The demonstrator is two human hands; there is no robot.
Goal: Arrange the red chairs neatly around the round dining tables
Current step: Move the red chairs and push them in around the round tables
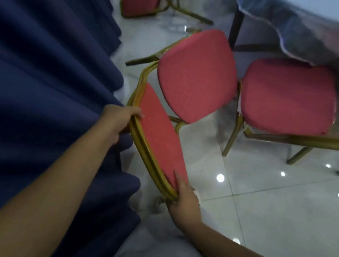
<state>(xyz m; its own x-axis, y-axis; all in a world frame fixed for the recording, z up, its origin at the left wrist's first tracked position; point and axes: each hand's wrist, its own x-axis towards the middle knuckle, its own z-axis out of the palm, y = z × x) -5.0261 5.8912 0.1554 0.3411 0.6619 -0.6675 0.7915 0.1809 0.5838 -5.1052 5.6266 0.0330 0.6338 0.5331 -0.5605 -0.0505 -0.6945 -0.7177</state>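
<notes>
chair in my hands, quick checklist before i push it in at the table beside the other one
1. Left hand gripping the chair back: ok
2. Right hand gripping its other end: ok
3. Seat lined up with the next chair: not ok, turned at an angle
4. All legs on the floor: cannot tell
5. Curtain away from the left hand: not ok, it lies against it

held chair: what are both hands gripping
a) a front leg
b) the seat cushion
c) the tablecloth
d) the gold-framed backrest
d: the left hand and the right hand each grip the gold-framed edge of the backrest, one at either end.
</notes>
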